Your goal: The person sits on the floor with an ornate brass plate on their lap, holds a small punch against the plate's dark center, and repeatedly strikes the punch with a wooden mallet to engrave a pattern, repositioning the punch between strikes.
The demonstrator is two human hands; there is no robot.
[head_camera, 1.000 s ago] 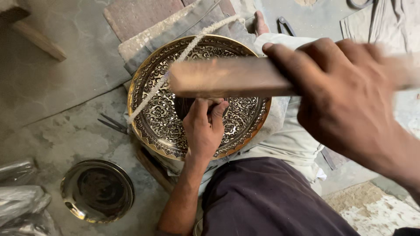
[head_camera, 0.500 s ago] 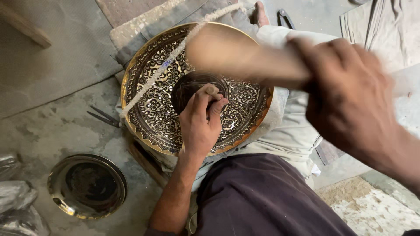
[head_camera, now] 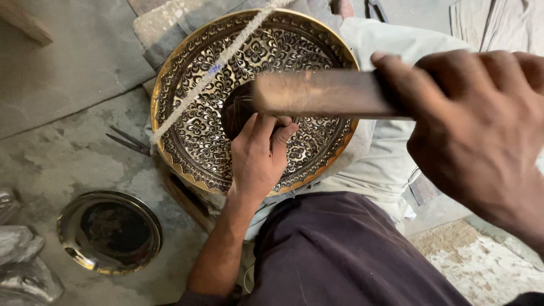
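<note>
Large engraved brass plate [head_camera: 204, 113] is lying tilted across the person's lap, over pale cloth, with the floor [head_camera: 62, 164] below. Left hand [head_camera: 258, 156] is resting on the plate near its dark centre, fingers drawn together, seemingly pinching a small tool against the metal; the tool itself is hidden, so cannot tell what it is. Right hand [head_camera: 476, 130] is closing tightly around a wooden mallet [head_camera: 317, 93], holding it raised above the left hand, close to the lens and blurred. A twisted cord [head_camera: 218, 65] is running diagonally across the plate's upper left. Floral pattern is already covering nearly the whole face up to the scalloped rim; the centre disc is looking darker and plainer, likely the part left to work. A smaller brass dish [head_camera: 110, 232] is sitting on the floor lower left, crumpled plastic wrap [head_camera: 20, 260] beside it, thin metal tools [head_camera: 130, 141] lying just left of the plate
</note>
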